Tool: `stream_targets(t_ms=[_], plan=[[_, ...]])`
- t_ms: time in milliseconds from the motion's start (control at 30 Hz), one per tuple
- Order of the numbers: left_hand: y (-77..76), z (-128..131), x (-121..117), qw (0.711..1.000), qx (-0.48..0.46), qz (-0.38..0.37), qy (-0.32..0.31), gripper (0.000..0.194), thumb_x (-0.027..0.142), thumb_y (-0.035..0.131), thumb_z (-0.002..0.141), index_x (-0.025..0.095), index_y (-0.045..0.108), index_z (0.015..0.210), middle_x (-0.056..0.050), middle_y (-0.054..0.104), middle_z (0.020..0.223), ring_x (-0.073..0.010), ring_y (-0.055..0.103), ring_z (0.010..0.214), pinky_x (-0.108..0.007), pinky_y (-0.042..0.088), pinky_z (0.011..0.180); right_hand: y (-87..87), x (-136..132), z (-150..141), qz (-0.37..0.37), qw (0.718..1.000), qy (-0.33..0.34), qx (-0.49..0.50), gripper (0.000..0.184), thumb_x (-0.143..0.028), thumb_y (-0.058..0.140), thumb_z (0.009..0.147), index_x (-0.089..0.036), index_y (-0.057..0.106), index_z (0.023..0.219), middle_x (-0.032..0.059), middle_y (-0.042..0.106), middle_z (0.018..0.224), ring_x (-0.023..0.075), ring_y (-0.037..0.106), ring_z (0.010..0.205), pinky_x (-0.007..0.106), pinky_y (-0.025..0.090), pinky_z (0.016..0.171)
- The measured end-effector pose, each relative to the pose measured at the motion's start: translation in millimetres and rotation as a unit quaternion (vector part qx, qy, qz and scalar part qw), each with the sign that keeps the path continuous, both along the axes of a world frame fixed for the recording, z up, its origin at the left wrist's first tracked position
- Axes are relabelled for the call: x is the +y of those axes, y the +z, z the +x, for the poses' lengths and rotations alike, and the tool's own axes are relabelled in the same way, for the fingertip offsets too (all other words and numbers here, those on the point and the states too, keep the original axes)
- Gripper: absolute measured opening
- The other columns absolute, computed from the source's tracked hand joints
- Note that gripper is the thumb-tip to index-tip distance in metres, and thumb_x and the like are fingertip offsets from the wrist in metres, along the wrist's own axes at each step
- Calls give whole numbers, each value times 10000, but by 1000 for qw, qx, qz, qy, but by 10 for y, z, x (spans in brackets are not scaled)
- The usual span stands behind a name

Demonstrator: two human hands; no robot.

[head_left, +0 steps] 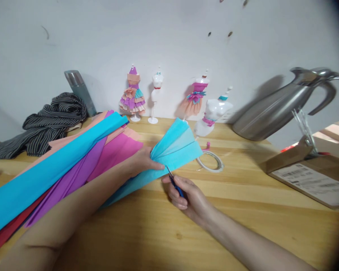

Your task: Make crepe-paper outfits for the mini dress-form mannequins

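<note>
My left hand (145,161) grips a light blue sheet of crepe paper (178,145), bunching it so that it fans out to the right. In my right hand (188,194) is a pair of scissors (174,183) with dark blue handles. Their blades meet the paper's lower edge, just right of my left thumb. Under and beside my left forearm lies a pile of crepe paper in several colours, with a bright blue folded length (56,158), a purple one (70,184) and a pink one (115,152).
Small mannequins stand along the wall, one in a ruffled paper dress (132,96). A roll of tape (210,162) lies behind my right hand. A steel jug (274,105) and a cardboard box (313,177) are at right; a striped cloth (53,120) and a flask (80,90) at left.
</note>
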State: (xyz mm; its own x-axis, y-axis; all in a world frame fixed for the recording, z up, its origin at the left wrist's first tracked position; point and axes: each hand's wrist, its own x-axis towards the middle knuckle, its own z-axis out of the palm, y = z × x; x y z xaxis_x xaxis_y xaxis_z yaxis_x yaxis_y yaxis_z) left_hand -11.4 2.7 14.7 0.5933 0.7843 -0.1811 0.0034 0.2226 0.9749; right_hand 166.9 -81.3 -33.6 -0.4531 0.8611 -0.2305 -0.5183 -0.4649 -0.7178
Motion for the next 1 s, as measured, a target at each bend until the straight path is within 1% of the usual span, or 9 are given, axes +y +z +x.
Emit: stream_targets(t_ms=[133, 233, 433, 700, 933, 1000], plan=[[3, 2, -8, 1000, -8, 17, -12, 630, 275, 861, 508, 117, 680, 1090, -76, 731, 927, -247, 660, 898, -330, 498, 818, 2, 5, -5, -1, 1000, 5, -2, 292, -394, 649, 822, -116, 680, 908, -66, 405, 512, 3, 208, 355, 178, 98, 353], [-15, 2, -2, 1000, -11, 19, -21, 624, 275, 852, 520, 108, 677, 1095, -76, 728, 919, -247, 657, 896, -329, 498, 806, 11, 1, -6, 0, 1000, 9, -8, 295, -403, 650, 820, -121, 673, 904, -68, 404, 515, 3, 204, 354, 179, 99, 353], [-32, -6, 6, 1000, 17, 22, -8, 592, 299, 846, 534, 99, 687, 1068, -86, 727, 918, -242, 658, 875, -326, 499, 798, 26, -12, -4, 0, 1000, 12, -12, 297, -407, 648, 821, -121, 664, 900, -69, 398, 515, 7, 195, 358, 184, 95, 357], [-19, -2, 3, 1000, -10, 20, -19, 609, 287, 846, 536, 112, 677, 1095, -77, 729, 926, -237, 659, 884, -316, 498, 799, 18, -7, -2, -10, 1000, 5, -6, 291, -398, 670, 804, -121, 670, 891, -64, 419, 515, 7, 196, 355, 190, 85, 356], [-52, -2, 11, 999, 7, 26, -21, 545, 302, 843, 538, 97, 696, 1021, -81, 727, 895, -235, 659, 849, -312, 506, 769, 24, -6, -7, -10, 1000, 11, -10, 296, -403, 667, 805, -121, 670, 891, -65, 423, 514, 4, 202, 351, 185, 90, 355], [-45, -1, 6, 999, 5, 23, -22, 546, 299, 842, 541, 97, 697, 1027, -78, 728, 882, -229, 658, 843, -312, 505, 778, 20, -6, -7, -10, 1000, 9, -7, 295, -403, 666, 805, -121, 671, 893, -65, 422, 516, 3, 204, 352, 183, 90, 355]])
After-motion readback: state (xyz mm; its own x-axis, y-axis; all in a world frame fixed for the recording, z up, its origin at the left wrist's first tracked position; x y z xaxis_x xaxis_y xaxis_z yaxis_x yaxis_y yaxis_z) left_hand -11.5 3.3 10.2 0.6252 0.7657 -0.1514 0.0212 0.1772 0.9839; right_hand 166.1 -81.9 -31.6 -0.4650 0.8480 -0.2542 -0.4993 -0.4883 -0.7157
